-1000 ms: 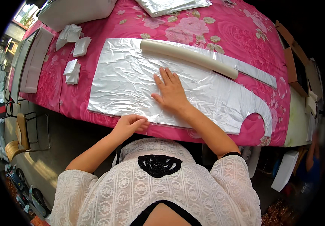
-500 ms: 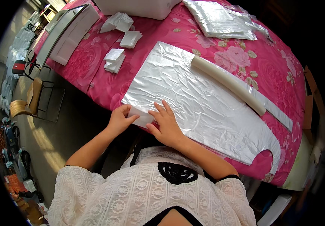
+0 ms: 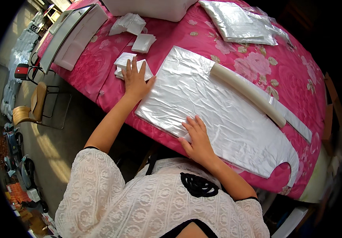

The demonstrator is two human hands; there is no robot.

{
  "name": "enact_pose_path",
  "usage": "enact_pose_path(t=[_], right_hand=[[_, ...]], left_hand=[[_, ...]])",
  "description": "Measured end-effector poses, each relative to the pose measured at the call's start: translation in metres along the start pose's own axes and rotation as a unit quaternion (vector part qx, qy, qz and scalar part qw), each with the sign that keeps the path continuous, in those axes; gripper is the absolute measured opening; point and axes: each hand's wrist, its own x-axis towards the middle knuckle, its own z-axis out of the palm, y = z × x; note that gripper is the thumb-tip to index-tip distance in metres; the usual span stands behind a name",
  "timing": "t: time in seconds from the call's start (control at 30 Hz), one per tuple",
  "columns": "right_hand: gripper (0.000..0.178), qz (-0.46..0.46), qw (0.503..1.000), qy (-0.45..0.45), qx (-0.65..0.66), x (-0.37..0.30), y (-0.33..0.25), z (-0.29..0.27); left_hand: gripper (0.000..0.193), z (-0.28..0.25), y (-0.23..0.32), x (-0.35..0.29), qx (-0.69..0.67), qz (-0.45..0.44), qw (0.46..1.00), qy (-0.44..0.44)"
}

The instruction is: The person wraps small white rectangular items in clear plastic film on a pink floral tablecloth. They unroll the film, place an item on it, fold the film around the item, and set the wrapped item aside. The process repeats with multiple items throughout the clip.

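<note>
My left hand (image 3: 136, 84) lies with spread fingers over a small pile of white folded plastic packets (image 3: 123, 59) on the table, left of a large silvery stack of plastic bags (image 3: 222, 115). One packet under its fingertips sits at an angle to the others. Fingers stretched out, my right hand (image 3: 198, 139) rests on the near edge of the bag stack, which has a rounded cut-out at its right end. A small whitish piece shows beside the right thumb; its kind is unclear. A long beige tube (image 3: 248, 94) lies across the stack's far side.
Two more groups of folded white packets, one a neat pile (image 3: 143, 43) and one a looser heap (image 3: 128, 23), lie farther back. A white foam box (image 3: 151, 8) and another silvery bag stack (image 3: 242, 23) stand beyond. A chair (image 3: 36, 102) is left of the pink floral-covered table (image 3: 111, 93).
My left hand has moved from the near edge of the bags up to the packet pile. The white piece held between both hands has left that spot; another packet now shows on the pile.
</note>
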Motion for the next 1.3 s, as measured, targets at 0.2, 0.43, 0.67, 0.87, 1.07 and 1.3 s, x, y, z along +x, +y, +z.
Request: enact_pose_path(t=[0.2, 0.43, 0.67, 0.87, 1.07, 1.3], right_hand=[[0.046, 0.004, 0.999, 0.038, 0.003, -0.01, 0.016, -0.018], [0.047, 0.003, 0.972, 0.155, -0.175, 0.002, 0.067, -0.089], [0.053, 0.142, 0.928, 0.158, -0.307, -0.012, 0.154, -0.182], [0.055, 0.29, 0.937, 0.095, -0.17, -0.06, 0.079, -0.146], [0.048, 0.117, 0.968, 0.155, -0.158, -0.122, 0.098, -0.114], [0.041, 0.286, 0.825, 0.323, -0.364, -0.268, 0.204, -0.222]], left_hand=[[0.059, 0.027, -0.033, 0.009, 0.017, 0.008, 1.0, 0.006], [0.059, 0.028, -0.106, 0.03, 0.115, 0.06, 0.991, 0.009], [0.067, -0.026, 0.013, 0.019, -0.105, 0.234, 0.964, 0.072], [0.069, -0.045, 0.152, -0.059, -0.313, 0.316, 0.888, -0.114], [0.081, -0.03, 0.271, -0.105, -0.396, 0.376, 0.816, -0.193], [0.075, -0.05, 0.32, -0.121, -0.331, 0.43, 0.815, -0.204]])
